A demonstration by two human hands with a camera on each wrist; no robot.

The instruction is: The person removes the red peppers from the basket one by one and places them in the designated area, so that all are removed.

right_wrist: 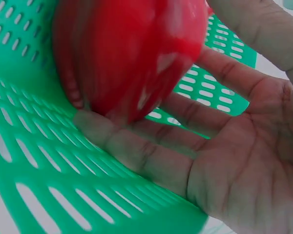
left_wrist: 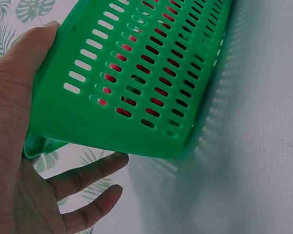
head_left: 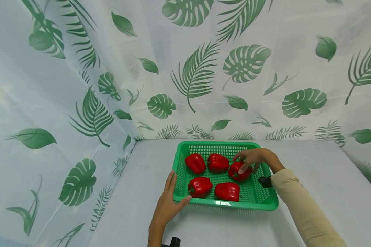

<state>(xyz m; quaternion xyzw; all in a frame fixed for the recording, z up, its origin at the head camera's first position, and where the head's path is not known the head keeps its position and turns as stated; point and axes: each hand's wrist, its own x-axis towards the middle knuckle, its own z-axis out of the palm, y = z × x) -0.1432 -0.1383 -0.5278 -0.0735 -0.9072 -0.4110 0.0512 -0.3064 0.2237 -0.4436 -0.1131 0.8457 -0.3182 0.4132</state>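
Reaching over the white surface (head_left: 133, 195) into a green perforated basket (head_left: 256, 206), I rest my left grip (head_left: 169, 202), straight-fingered, at its near left corner; my right grip (head_left: 254, 156) curls round a red bell pepper (head_left: 236, 171), right of centre. I judge this the grasping step; lifting would call for a firm, gentle squeeze. Four other red bell peppers (head_left: 217, 163) share the basket, one close on the left, and the right rim blocks a low sideways pull.

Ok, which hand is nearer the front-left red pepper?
Left. The left hand touches the basket at the corner beside the front-left red pepper; the right hand is farther, holding the back-right pepper.
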